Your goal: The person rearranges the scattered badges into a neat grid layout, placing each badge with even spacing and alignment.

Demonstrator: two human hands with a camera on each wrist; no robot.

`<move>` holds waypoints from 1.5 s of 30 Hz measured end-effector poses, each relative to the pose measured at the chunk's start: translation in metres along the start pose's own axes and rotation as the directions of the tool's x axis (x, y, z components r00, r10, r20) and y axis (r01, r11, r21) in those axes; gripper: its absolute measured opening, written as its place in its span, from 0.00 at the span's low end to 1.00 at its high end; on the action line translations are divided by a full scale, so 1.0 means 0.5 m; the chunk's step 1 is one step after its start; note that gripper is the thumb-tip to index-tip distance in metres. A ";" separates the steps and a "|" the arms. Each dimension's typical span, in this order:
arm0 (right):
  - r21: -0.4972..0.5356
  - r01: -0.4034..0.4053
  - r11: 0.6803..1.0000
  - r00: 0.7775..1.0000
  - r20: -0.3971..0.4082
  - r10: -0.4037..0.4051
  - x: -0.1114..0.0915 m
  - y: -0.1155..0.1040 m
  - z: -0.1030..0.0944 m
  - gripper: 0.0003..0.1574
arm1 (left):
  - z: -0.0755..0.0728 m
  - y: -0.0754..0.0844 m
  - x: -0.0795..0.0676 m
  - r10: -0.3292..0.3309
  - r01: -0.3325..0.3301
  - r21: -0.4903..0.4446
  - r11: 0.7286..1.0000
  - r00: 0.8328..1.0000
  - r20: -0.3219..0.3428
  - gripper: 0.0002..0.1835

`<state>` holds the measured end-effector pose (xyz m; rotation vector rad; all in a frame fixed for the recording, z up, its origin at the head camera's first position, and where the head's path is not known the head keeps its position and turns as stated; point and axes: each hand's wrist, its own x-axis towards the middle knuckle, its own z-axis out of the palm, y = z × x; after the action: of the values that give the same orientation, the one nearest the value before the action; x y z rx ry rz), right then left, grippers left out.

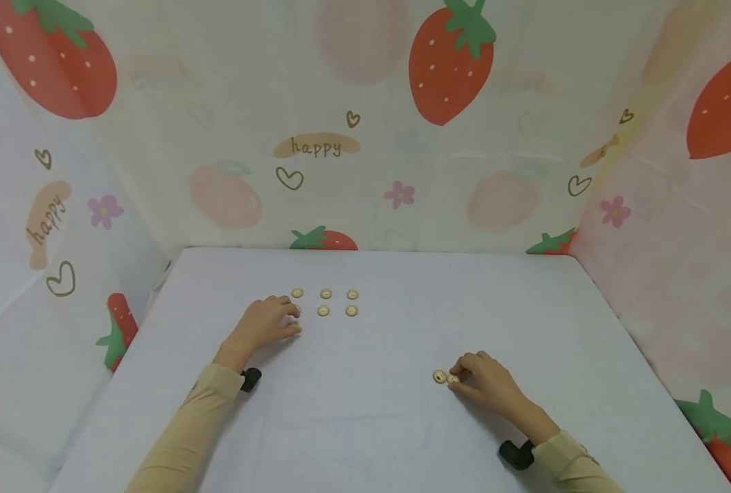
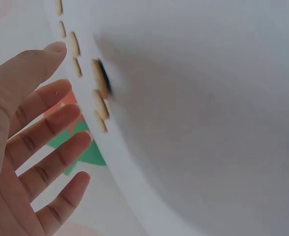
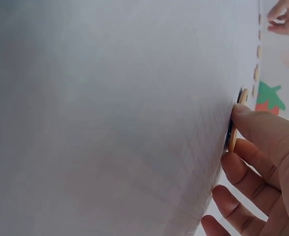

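My left hand (image 1: 265,323) hovers at the left end of rows of round tan button-like discs (image 1: 323,310), fingertips over the nearest ones. In the left wrist view its fingers (image 2: 60,152) are spread and loosely bent, with nothing between them. The fingers partly cover a left-end disc in the head view. Lower right on the table, my right hand (image 1: 490,385) pinches one tan button-like disc (image 3: 233,135) between thumb and forefinger. A second disc (image 1: 440,376) lies just left of it, its face showing a dark mark in the middle.
A white cloth covers the table (image 1: 377,438), whose far edge meets a strawberry-printed curtain (image 1: 365,198). Similar printed cloth hangs along the left and right sides. Each wrist carries a black camera (image 1: 516,454).
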<state>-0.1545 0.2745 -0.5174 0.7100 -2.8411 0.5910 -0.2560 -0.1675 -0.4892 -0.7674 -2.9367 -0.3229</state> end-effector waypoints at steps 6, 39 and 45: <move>0.002 -0.003 1.000 1.000 0.012 0.003 0.002 0.002 0.000 0.10 | 0.004 0.025 0.015 0.018 -0.018 0.005 1.000 1.000 0.005 0.16; -0.009 -0.038 0.999 0.999 0.019 0.038 0.003 0.003 0.003 0.11 | 0.065 0.216 0.073 0.238 -0.238 0.013 0.971 0.971 -0.011 0.13; -0.005 -0.042 0.999 0.999 0.023 0.042 0.002 0.001 0.002 0.11 | 0.070 0.250 0.078 0.262 -0.262 0.006 0.965 0.965 0.004 0.13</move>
<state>-0.1558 0.2738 -0.5183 0.6616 -2.8845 0.5864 -0.2298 -0.0348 -0.4953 -1.1400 -2.7888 -0.2894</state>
